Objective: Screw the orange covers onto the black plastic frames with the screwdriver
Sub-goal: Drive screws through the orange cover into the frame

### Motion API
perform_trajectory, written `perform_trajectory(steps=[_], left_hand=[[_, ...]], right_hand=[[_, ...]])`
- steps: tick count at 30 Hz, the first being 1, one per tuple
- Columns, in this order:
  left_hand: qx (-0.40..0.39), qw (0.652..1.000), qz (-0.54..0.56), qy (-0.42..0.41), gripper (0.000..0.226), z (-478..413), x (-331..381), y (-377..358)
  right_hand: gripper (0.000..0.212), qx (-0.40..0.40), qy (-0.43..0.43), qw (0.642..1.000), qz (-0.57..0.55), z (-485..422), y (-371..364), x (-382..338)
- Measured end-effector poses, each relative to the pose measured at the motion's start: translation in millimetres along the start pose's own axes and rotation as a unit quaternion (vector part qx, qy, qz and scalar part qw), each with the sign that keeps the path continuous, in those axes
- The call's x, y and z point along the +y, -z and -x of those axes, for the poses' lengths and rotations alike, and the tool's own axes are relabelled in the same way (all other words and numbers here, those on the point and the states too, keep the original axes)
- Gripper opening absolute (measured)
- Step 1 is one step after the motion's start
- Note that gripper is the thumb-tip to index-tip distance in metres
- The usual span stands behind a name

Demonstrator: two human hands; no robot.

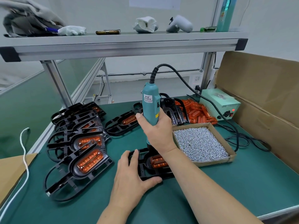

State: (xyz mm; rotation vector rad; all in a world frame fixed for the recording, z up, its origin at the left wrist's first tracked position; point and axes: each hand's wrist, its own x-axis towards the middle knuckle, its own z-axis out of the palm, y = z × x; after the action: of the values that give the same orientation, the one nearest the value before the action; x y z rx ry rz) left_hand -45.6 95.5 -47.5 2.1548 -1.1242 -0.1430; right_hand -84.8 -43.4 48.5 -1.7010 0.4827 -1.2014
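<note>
Left of the cardboard screw tray [215,162], touching its near corner, one black plastic frame [144,169] lies flat on the green mat [210,191]. It is a matte, ribbed moulding with a rounded end. An orange cover [157,161] sits in its oval recess; the cover is translucent, glossy and ridged lengthwise.

Left hand [129,175]: fingers fairly straight and spread, lying on the frame's end farthest from the tray, with the thumb pressed along the near edge.

Right hand [156,131]: fingers wrapped round the barrel of the teal electric screwdriver [150,101], which stands upright over the frame beside the tray's far left corner. The bit tip is hidden behind the wrist. A black ribbed cable [178,73] arcs from its top over the tray.

The tray is shallow, square and filled with small silvery screws [200,143].

Further left of the tray is a stack of frames with covers fitted [77,135], overlapping and tilted. Another single frame [119,125] lies left of the tray's far end.

Behind the tray is a loose heap of orange covers [197,112]. A pale green metal control box [221,102] stands beyond the tray's far right corner, with a red lamp lit.
</note>
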Motion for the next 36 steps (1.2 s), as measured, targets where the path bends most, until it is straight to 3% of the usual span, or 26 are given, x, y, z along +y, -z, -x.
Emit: perform_trajectory(steps=[10, 27, 32, 36], left_hand=[[-0.007, 1.000, -0.005, 0.004, 0.125, -1, -1, 1], [-0.003, 1.000, -0.027, -0.003, 0.121, -1, 1, 2], [-0.004, 1.000, -0.027, -0.007, 0.121, -1, 1, 1], [-0.006, 1.000, -0.022, -0.008, 0.121, -2, -1, 1]], right_hand=[[0.030, -0.092, 0.032, 0.995, 0.031, 2, -11, -2], [0.032, -0.104, -0.038, 0.993, -0.048, 3, -5, 7], [0.020, -0.097, -0.048, 0.993, -0.045, 5, -5, 6], [0.025, -0.111, -0.025, 0.993, -0.019, 10, -6, 2]])
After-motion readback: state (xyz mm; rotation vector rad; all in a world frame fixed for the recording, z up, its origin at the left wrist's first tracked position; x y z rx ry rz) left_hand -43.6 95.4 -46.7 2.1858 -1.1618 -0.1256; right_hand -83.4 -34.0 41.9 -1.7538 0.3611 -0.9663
